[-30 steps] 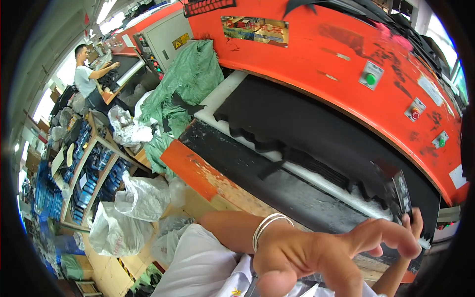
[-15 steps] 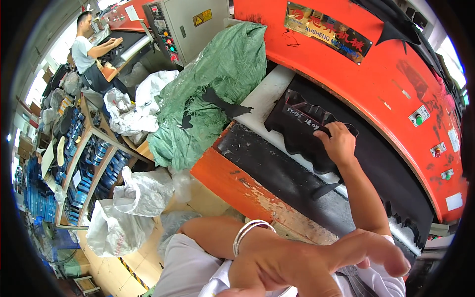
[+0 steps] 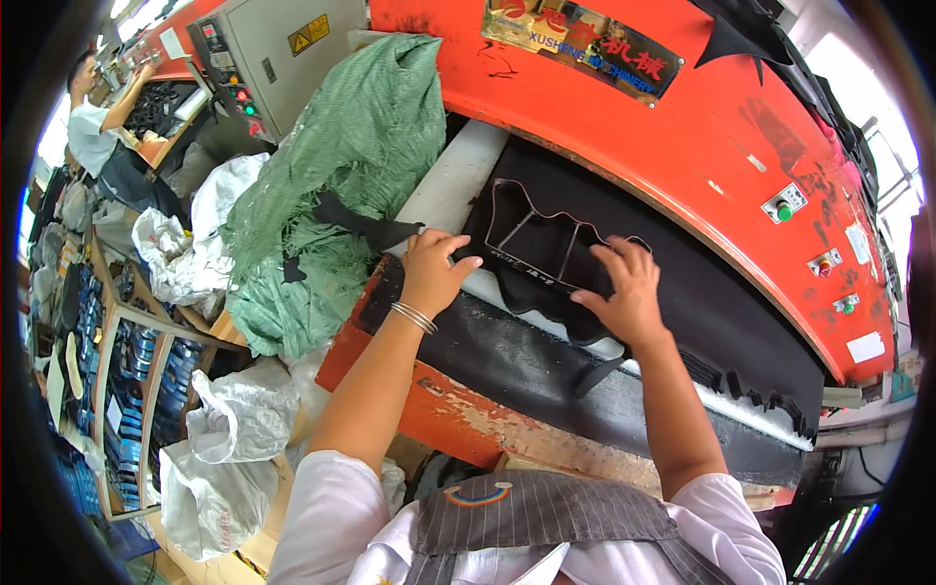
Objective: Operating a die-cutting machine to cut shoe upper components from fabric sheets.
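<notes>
A thin metal cutting die with a wavy outline and crossbars lies on black sheet material on the press bed. My right hand grips the die's right end, thumb on the near side and fingers over the top. My left hand is at the bed's pale front edge, left of the die and apart from it. Its thumb and fingers are spread, fingertips beside the tip of a black scrap. Below the die, the sheet's cut, wavy edge overhangs the bed's pale strip.
An orange press with buttons rises behind the bed. Green woven sacking drapes on the left, above white plastic bags. Shelves hold several blue dies. Another person works at the far left beside a grey control cabinet.
The die has gone from tilted up to lying flatter, with my right hand still on it. My left hand has moved from close in front of me out to the bed's edge. The view has shifted.
</notes>
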Demonstrator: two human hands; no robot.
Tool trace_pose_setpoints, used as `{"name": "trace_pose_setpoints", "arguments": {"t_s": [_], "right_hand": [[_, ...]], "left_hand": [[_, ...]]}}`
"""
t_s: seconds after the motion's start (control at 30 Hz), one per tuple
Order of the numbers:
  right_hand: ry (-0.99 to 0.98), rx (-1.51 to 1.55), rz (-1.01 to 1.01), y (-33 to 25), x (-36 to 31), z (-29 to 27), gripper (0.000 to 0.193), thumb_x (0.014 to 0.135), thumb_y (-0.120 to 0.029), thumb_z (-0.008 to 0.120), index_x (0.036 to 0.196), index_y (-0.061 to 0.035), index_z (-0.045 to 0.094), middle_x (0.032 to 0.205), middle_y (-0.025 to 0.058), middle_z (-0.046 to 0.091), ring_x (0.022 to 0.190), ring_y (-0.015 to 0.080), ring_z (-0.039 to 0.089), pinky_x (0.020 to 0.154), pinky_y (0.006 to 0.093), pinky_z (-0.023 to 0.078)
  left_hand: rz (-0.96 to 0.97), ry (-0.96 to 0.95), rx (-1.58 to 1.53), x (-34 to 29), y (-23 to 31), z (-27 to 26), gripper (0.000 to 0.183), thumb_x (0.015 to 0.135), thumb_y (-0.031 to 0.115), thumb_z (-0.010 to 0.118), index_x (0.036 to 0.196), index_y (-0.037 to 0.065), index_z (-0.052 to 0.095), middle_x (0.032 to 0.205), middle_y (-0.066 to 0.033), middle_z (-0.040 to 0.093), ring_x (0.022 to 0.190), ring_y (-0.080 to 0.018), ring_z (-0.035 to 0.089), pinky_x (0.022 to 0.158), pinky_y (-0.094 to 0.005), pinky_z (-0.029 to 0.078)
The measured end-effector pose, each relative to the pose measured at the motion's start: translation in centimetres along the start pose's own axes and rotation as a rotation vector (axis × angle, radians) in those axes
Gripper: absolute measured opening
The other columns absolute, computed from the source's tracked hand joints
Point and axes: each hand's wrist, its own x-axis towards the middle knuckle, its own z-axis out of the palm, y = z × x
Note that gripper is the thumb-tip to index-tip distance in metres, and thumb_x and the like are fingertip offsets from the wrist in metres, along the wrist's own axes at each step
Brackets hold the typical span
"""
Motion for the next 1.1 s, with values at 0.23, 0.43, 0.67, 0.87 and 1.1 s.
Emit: {"name": "trace_pose_setpoints", "arguments": {"t_s": [0.23,0.43,0.67,0.87,1.1], "right_hand": [[-0.313,0.076,0.330,8.0,-4.8,-1.1,0.086,0.053,-0.039,0.089,0.125,-0.0143,0.050,0.147,0.0216,0.030,0.139,0.0400,0.024,0.112,0.0506,0.019],[-0.114,0.243,0.295,8.5,-4.7,0.7,0.067,0.054,-0.027,0.089,0.109,-0.0115,0.055,0.139,0.0169,0.041,0.134,0.0383,0.033,0.110,0.0481,0.024],[-0.013,0.179,0.198,8.6,-4.5,1.1,0.068,0.051,-0.040,0.088,0.105,-0.0105,0.060,0.129,0.0240,0.051,0.132,0.0412,0.037,0.109,0.0553,0.026],[-0.010,0.064,0.145,9.4,-4.9,0.8,0.068,0.056,-0.047,0.085,0.108,-0.0107,0.059,0.129,0.0269,0.049,0.131,0.0429,0.037,0.108,0.0555,0.027],[-0.039,0.017,0.174,12.3,-3.9,-1.5,0.084,0.064,-0.057,0.076,0.130,-0.0135,0.048,0.137,0.0313,0.040,0.133,0.0461,0.033,0.109,0.0557,0.026]], "left_hand": [[0.019,-0.050,0.054,1.5,0.7,3.7,0.026,0.075,0.027,0.075,0.090,0.007,0.074,0.095,-0.0031,0.060,0.096,-0.0253,0.052,0.087,-0.0399,0.038],[0.121,0.133,0.022,2.6,0.0,5.0,0.019,0.076,0.027,0.073,0.084,0.009,0.074,0.087,-0.0012,0.061,0.087,-0.0255,0.054,0.079,-0.0405,0.040],[0.184,0.154,0.082,3.3,-0.4,4.9,0.020,0.070,0.021,0.077,0.081,0.005,0.074,0.084,-0.0040,0.062,0.083,-0.0262,0.056,0.076,-0.0387,0.044],[0.205,0.167,0.105,3.6,0.2,5.4,0.019,0.070,0.019,0.077,0.082,0.004,0.074,0.085,-0.0040,0.063,0.084,-0.0256,0.055,0.077,-0.0377,0.044],[0.137,0.074,0.108,7.4,1.9,6.9,0.027,0.071,0.025,0.078,0.090,0.007,0.074,0.095,-0.0072,0.064,0.092,-0.0287,0.055,0.084,-0.0391,0.044]]}}
